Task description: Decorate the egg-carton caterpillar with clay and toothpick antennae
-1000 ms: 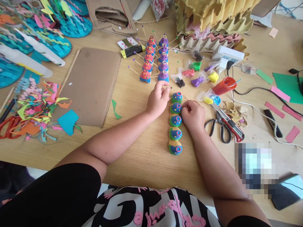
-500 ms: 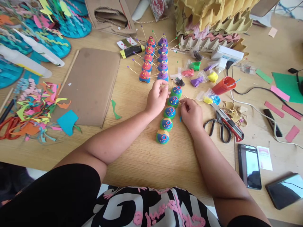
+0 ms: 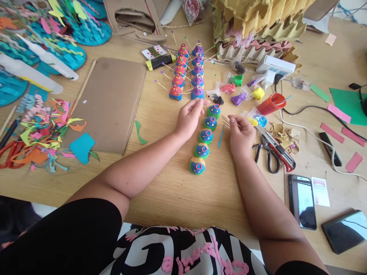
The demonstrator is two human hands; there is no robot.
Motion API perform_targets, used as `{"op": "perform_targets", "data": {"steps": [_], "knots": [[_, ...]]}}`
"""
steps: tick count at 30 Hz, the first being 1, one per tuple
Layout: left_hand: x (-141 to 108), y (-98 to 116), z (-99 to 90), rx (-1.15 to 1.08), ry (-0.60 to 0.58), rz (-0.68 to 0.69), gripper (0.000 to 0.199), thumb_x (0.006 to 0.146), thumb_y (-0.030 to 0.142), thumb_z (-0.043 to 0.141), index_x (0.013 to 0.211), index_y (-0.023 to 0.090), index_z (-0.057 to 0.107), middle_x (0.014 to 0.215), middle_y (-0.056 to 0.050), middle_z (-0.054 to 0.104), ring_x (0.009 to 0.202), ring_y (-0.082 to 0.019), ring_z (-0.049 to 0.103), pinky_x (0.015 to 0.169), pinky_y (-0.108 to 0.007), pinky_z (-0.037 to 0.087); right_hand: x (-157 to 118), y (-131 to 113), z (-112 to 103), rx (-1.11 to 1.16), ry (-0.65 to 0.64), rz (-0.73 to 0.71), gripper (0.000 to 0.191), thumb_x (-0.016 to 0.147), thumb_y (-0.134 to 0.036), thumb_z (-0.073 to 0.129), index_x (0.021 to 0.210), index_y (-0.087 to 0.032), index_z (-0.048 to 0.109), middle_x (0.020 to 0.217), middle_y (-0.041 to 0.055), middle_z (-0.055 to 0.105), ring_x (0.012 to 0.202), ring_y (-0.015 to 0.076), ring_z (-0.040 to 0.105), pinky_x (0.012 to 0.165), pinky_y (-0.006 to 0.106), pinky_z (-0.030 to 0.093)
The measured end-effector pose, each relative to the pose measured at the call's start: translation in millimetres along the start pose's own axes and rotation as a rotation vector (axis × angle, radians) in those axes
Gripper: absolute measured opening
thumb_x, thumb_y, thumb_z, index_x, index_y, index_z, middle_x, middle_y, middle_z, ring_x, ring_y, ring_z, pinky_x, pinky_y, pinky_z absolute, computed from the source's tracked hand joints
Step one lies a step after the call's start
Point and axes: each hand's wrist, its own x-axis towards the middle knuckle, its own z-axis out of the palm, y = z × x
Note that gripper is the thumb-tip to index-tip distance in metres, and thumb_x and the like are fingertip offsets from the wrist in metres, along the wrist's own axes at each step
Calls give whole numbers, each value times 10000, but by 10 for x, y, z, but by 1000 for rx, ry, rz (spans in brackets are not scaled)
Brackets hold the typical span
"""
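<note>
A row of blue-and-green clay figures [image 3: 205, 135] runs down the middle of the table, each with a small pink or red ring on it. Just left of the row's far end is my left hand [image 3: 188, 119], its thumb and fingers pinched together; whatever they hold is too small to make out. My right hand [image 3: 242, 138], to the right of the row, grips several thin toothpicks [image 3: 226, 121] pointing left. On the table between that hand and the figures lies a narrow blue tool [image 3: 221, 136]. Beyond, red figures [image 3: 176, 92] and purple figures [image 3: 197, 92] stand in two columns with ball-tipped sticks.
Small bags of coloured clay [image 3: 239, 99], an orange cup [image 3: 272, 104], scissors [image 3: 271, 154] and a red cutter [image 3: 282, 156] lie to the right. A phone [image 3: 302, 200] is nearer. Cardboard [image 3: 110, 103] and paper scraps [image 3: 51, 133] occupy the left; egg trays [image 3: 258, 23] stand behind.
My right hand has drawn back to the right, away from the blue-and-green figures, uncovering the blue tool and the toothpicks. My left hand has shifted slightly left and toward me.
</note>
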Motion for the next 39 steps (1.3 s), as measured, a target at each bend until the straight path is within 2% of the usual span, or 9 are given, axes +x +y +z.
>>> {"op": "perform_targets", "data": {"steps": [3, 7, 9, 13, 17, 20, 25, 32, 39], "knots": [[-4, -18, -20, 10, -26, 18, 381, 1017, 530, 568, 1098, 220, 772, 954, -49, 776, 835, -129, 679, 774, -264, 543, 12, 47, 1, 2, 13, -19, 206, 892, -349, 721, 1020, -217, 812, 953, 41, 758, 868, 165, 687, 813, 347, 561], [-4, -83, -30, 43, -87, 149, 356, 1006, 490, 615, 1238, 237, 707, 1084, -62, 782, 991, -158, 736, 905, -306, 572, 1, 15, -11, -21, 5, -48, 255, 920, -310, 688, 1141, -247, 798, 937, 23, 702, 840, 148, 660, 790, 343, 575], [-12, -95, -19, 36, -119, 205, 373, 999, 507, 637, 1276, 258, 657, 1119, -56, 773, 1031, -158, 751, 937, -311, 575, -11, -29, -19, -34, 18, -83, 230, 956, -331, 658, 1120, -254, 800, 910, 18, 692, 843, 150, 652, 829, 365, 573], [-61, -26, 16, 18, -188, 266, 345, 980, 539, 668, 1148, 239, 657, 1087, -41, 771, 1039, -156, 762, 947, -308, 585, -39, -99, -22, -4, 57, -154, 263, 1020, -403, 583, 975, -229, 775, 961, 40, 742, 950, 174, 692, 913, 390, 563], [-117, 68, 22, 83, -198, 321, 294, 959, 494, 715, 1038, 212, 737, 1019, -38, 791, 891, -127, 734, 812, -266, 576, -78, -130, -3, 48, 3, -175, 223, 1040, -368, 551, 1056, -242, 733, 984, 27, 765, 972, 166, 719, 934, 378, 564], [-138, 98, 14, 112, -213, 365, 280, 969, 477, 702, 1075, 227, 772, 1044, -43, 800, 903, -136, 727, 797, -276, 565, -113, -151, 18, 68, -75, -168, 206, 1034, -372, 562, 1105, -247, 711, 937, 15, 733, 886, 149, 698, 841, 340, 567], [-171, 160, 36, 66, -228, 242, 335, 915, 521, 754, 1048, 213, 751, 1041, -45, 796, 913, -141, 735, 797, -272, 559, -133, -136, 37, 93, -124, -160, 240, 988, -465, 635, 1056, -240, 688, 872, 9, 661, 751, 132, 606, 690, 303, 517], [-196, 231, 48, 3, -356, 101, 421, 828, 624, 799, 859, 207, 744, 782, -10, 748, 709, -125, 667, 686, -274, 527, -137, -207, 6, -43, -187, -341, 241, 952, -382, 701, 1169, -280, 719, 868, 1, 643, 754, 139, 591, 729, 332, 541], [-194, 219, 25, -5, -405, 67, 441, 859, 633, 761, 849, 192, 762, 781, -17, 757, 708, -116, 659, 669, -249, 510, -158, -304, -2, -67, -144, -449, 135, 963, -327, 698, 1049, -264, 780, 841, 11, 685, 728, 129, 610, 681, 311, 535]]}}
